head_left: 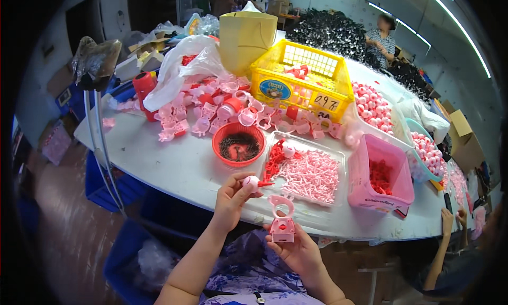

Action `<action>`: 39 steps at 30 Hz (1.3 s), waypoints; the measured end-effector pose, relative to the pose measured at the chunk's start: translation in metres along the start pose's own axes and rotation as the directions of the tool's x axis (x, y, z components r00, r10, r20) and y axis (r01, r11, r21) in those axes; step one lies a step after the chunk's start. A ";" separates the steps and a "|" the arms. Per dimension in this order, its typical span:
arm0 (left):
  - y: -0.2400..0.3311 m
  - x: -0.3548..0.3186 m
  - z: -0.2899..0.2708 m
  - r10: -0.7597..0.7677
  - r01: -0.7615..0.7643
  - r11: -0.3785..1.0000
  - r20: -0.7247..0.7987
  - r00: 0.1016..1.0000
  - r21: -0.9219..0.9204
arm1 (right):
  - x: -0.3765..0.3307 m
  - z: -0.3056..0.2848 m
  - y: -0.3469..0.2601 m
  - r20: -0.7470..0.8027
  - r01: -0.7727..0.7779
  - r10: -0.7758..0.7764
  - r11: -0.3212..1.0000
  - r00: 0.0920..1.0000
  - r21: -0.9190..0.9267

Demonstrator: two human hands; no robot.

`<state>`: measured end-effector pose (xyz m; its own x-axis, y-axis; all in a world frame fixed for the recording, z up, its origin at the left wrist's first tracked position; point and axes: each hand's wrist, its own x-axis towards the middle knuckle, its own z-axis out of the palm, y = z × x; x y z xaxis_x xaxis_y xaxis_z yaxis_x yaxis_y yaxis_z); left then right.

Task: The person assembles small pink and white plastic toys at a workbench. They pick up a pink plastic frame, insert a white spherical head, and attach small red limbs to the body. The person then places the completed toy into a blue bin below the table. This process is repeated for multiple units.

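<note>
Pink ringed part [282, 229], 5 o'clock in view, back side hidden; right hand [298, 252] grip clasps its base, some fingers obscured behind. Long axis 12–6, ringed end toward 12. Left hand [232, 200] grip pinches pinkish ball [251, 184], partly finger-covered, red prong [265, 184] toward 3.

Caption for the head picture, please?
At a cluttered table, the left hand holds a ball, the right hand a pink plastic piece.
</note>
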<state>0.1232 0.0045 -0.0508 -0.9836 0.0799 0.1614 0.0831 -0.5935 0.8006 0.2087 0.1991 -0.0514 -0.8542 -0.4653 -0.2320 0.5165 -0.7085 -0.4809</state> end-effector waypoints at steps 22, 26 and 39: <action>0.062 -0.020 0.064 0.051 -0.240 0.740 0.303 0.952 0.628 | -0.001 0.004 -0.014 0.111 0.104 -0.106 0.994 0.988 0.032; 0.055 -0.022 0.067 0.076 -0.331 0.654 0.375 0.924 0.681 | -0.003 0.005 -0.014 0.118 0.108 -0.110 0.994 0.987 0.024; 0.036 -0.017 0.062 0.155 -0.485 0.440 0.468 0.870 0.756 | -0.005 0.009 -0.012 0.114 0.057 -0.058 0.998 0.992 0.008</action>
<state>0.1529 0.0315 0.0111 -0.7681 0.3520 0.5349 0.6345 0.3056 0.7100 0.2072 0.2054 -0.0368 -0.8703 -0.4809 -0.1063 0.4673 -0.7379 -0.4869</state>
